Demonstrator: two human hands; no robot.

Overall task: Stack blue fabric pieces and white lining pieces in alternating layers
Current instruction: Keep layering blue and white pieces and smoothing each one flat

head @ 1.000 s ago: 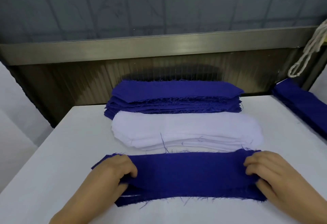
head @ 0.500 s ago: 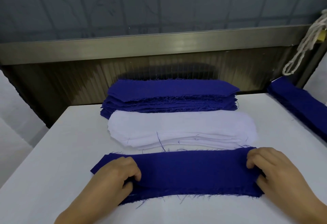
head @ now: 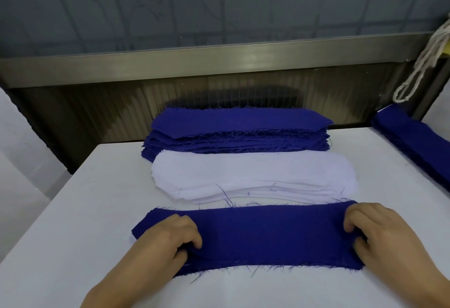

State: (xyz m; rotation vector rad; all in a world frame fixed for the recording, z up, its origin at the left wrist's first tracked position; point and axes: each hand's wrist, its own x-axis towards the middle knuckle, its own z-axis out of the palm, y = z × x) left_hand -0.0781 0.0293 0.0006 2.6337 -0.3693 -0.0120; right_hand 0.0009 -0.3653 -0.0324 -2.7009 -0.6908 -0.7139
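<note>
Left hand: I see my left hand [head: 170, 237] on the left end of the blue piece [head: 263, 234], fingers curled, thumb and fingers pinching a fold of cloth
Right hand: my right hand [head: 379, 237] grips the right end of the same piece, fingers bent over its edge
Blue piece: flat on the table [head: 73, 222] nearest me, long side left to right, frayed threads along both long edges; a sliver of white shows under its left end
White stack [head: 253, 176]: just behind the blue piece, edges nearly touching, layers fanned at the front
Blue stack [head: 238, 130]: behind the white stack, at the table's far edge
Side stack [head: 414, 137]: more blue pieces at the far right, well apart from the others
Cord [head: 423, 59]: white, looped, hanging at upper right
Backdrop: metal rail [head: 219, 62] beyond the table
</note>
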